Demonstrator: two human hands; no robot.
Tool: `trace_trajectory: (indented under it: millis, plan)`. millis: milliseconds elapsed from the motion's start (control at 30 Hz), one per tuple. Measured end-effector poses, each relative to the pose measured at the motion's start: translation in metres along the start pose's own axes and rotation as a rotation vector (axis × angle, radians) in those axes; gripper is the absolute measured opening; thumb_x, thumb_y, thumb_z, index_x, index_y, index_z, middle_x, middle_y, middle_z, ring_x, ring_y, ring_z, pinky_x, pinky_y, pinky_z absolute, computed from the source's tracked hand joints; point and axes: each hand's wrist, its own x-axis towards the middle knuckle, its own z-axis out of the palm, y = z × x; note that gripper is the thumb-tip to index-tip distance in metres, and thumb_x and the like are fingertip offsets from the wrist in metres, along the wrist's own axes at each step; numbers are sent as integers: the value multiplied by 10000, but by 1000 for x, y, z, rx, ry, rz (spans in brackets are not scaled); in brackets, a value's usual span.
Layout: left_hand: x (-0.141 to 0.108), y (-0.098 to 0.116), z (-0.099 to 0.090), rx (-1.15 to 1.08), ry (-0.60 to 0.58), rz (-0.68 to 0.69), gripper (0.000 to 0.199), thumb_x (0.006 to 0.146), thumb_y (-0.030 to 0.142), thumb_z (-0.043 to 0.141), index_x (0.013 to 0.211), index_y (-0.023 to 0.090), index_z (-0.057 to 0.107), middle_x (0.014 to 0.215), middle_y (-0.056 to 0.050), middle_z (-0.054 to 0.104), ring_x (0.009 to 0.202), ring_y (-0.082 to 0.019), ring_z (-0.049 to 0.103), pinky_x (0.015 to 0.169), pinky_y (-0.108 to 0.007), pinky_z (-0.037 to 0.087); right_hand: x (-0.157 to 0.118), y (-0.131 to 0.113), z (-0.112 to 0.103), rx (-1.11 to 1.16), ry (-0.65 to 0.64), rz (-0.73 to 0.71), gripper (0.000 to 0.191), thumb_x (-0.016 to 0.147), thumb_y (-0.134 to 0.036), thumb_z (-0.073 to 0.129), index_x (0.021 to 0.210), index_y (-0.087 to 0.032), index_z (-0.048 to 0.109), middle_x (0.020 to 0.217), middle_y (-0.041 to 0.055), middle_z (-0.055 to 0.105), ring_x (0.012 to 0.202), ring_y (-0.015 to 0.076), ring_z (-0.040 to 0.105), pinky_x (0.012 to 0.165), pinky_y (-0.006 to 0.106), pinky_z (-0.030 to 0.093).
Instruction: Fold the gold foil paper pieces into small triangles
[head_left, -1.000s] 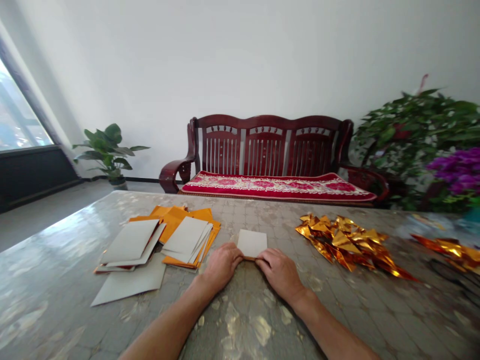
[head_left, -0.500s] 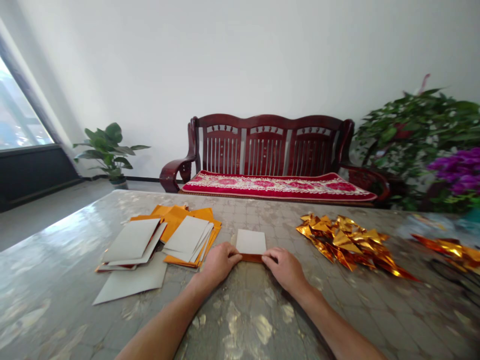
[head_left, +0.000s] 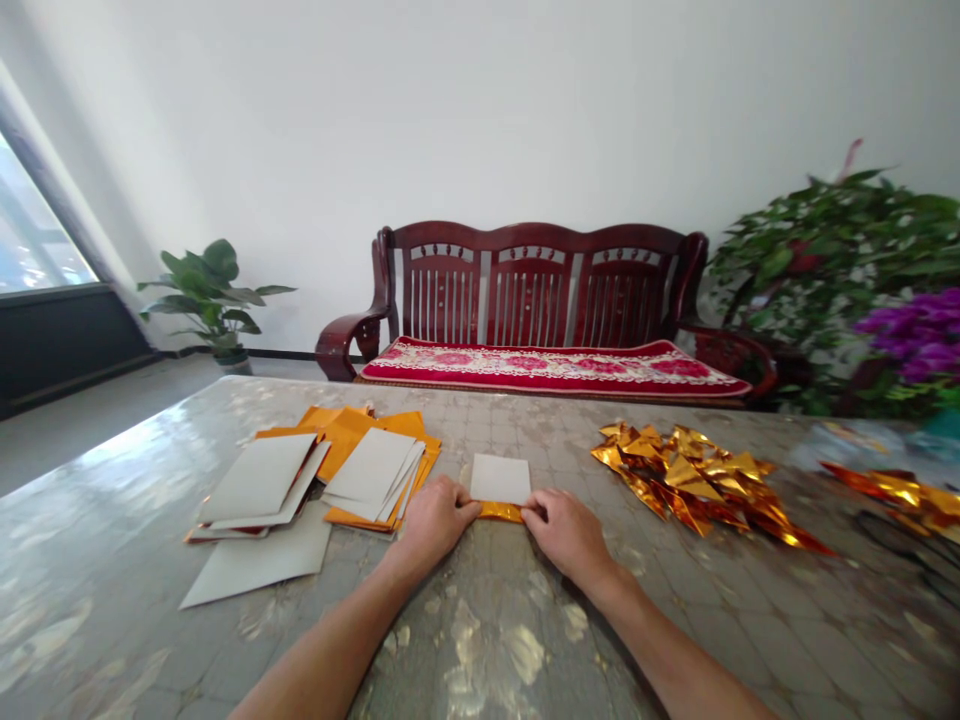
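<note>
A narrow strip of shiny gold foil (head_left: 500, 512) lies along the near edge of a white rectangular card (head_left: 500, 479), on a glossy mottled grey tabletop (head_left: 480, 650). The left hand (head_left: 439, 522) and right hand (head_left: 568, 536) hold the strip's ends between curled fingers. Right lies a heap of crinkled gold foil triangles (head_left: 694, 480); left, stiff white cards (head_left: 373, 473) rest on orange paper sheets (head_left: 346, 436).

Table (head_left: 97, 520) with gold foil (head_left: 690, 480) and cards (head_left: 259, 480)
</note>
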Motion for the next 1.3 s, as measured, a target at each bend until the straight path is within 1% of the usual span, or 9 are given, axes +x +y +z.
trace_trajectory:
  millis: [200,300,433,600,833,1067,1300]
  plan:
    - [1,-2,0,31,0,-18,275,796,431,649,682,190,718,731,-24,670,704,-156,586,598,-244,311,0,-1,1,-58,15,-18,132,855,-230,544,771,-230,646,864,5,708,834,172,601,664,266,322]
    - [1,-4,1,46,5,-1,304,813,441,637,674,180,706,730,-24,660,714,-155,582,608,-247,316,0,-3,1,-106,15,-23,129,857,-223,546,755,-221,625,852,14,701,826,180,588,658,276,311]
    - [1,-4,2,99,35,34,311,843,431,626,685,169,683,787,-35,661,765,-163,586,656,-260,340,0,-4,1,-149,13,-38,128,870,-216,544,763,-212,614,865,33,694,838,188,577,671,286,308]
    - [-3,1,0,208,42,106,321,905,413,567,735,166,682,880,-77,669,868,-206,601,737,-291,377,-1,-5,2,-185,23,-54,126,879,-204,534,781,-210,612,876,43,690,851,199,572,683,298,308]
    - [-6,9,-2,334,30,127,338,931,427,532,823,161,709,981,-130,668,959,-263,598,804,-337,406,-1,-4,4,-208,35,-65,134,890,-213,527,787,-211,613,875,48,691,841,202,574,676,306,300]
    - [-4,8,4,378,42,131,361,930,442,527,837,151,718,964,-139,666,967,-288,599,815,-362,422,-1,-5,3,-236,30,-55,127,875,-212,531,778,-213,613,854,47,694,825,210,582,658,313,289]
    - [-2,6,8,373,41,120,345,929,432,528,864,154,721,986,-145,664,1003,-292,588,853,-368,422,-1,-6,2,-231,23,-49,119,877,-221,539,786,-209,615,871,59,696,840,214,587,676,316,300]
